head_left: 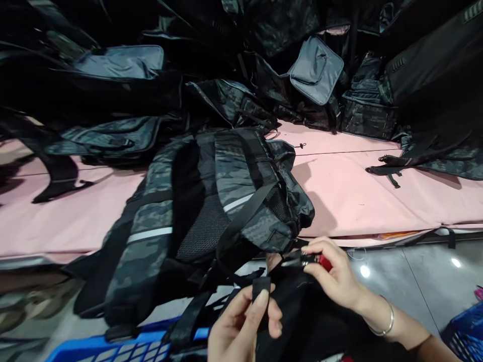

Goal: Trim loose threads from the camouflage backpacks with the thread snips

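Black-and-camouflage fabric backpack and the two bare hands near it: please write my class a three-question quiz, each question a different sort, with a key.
1. Multiple choice: what does the left hand pinch?
A) a silver zip pull
B) the end of a flat black webbing strap
C) a white cloth

2. True or false: the right hand is empty.

3. Fill in: the black-and-camouflage fabric backpack lies partly on a flat table surface coloured ____.

Key:
1. B
2. False; it holds a small metal-tipped tool with a red handle.
3. pink
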{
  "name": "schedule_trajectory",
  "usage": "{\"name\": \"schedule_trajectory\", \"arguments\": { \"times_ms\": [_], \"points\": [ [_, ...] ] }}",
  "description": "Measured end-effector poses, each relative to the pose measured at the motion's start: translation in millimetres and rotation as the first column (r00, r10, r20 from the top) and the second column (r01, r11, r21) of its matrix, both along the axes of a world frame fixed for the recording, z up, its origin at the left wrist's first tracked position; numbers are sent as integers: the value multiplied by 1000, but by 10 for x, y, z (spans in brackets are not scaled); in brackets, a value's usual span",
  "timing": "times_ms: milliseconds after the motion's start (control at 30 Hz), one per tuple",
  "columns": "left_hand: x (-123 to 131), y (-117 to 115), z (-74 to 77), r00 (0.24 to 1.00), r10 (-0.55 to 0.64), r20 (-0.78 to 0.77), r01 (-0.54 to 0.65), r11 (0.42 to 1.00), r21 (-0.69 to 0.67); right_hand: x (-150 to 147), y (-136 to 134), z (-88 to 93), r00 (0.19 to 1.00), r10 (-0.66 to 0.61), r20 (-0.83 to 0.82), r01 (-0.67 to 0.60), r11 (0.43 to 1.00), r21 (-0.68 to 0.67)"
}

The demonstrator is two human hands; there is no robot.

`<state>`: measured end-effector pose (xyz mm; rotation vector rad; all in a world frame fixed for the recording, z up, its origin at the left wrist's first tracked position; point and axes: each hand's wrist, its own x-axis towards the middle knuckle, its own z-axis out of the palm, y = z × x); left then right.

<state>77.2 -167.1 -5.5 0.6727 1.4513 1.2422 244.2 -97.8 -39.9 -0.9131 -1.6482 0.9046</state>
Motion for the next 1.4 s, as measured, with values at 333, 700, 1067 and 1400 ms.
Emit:
{"name": "schedule_trajectory", "arguments": {
  "times_ms": [333,700,1067,1400],
  "points": [
    [144,-27,1,974,62,-219,-54,998,41,-133,-96,31,987,95,129,-110,987,118],
    [20,-34,-208,996,29,-90,-23,997,70,-141,-119,10,998,60,26,-62,994,87],
    [85,-43,-110,990,34,134,-39,998,40,-159,-105,5,990,96,-103,-93,995,29],
    [251,-74,-96,584,-245,774,279,956,92,-236,54,8,875,353,-330,-452,840,-300]
  ]
}}
